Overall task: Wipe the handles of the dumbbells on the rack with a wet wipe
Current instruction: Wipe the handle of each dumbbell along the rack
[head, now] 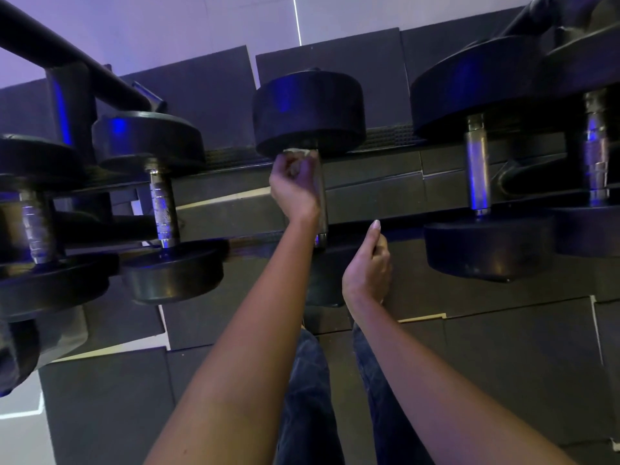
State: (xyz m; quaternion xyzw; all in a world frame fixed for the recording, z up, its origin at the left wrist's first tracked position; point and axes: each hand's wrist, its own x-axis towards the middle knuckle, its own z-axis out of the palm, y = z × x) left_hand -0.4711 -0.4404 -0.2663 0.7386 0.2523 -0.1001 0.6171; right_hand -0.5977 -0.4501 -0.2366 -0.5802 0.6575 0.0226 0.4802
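Judging by what showed, wiping was partway: the left hand (295, 182) had its fingers clamped on the wet wipe (297, 152) round the middle handle (322, 196), at its far end. Neighbouring handles (478, 162) either side of those fingers probably remained. The wiped handle's long axis pointed away from the person. The right hand (367, 263) curled beside its near end; I could not tell whether it gripped anything.

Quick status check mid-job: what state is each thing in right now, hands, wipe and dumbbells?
left hand grip: curled round the wet wipe at the far end of the middle handle.
right hand grip: by the middle dumbbell's near head, thumb straight; fingers hidden.
wet wipe: bunched against the handle.
middle dumbbell: racked, under the wipe.
other dumbbells: racked, untouched.
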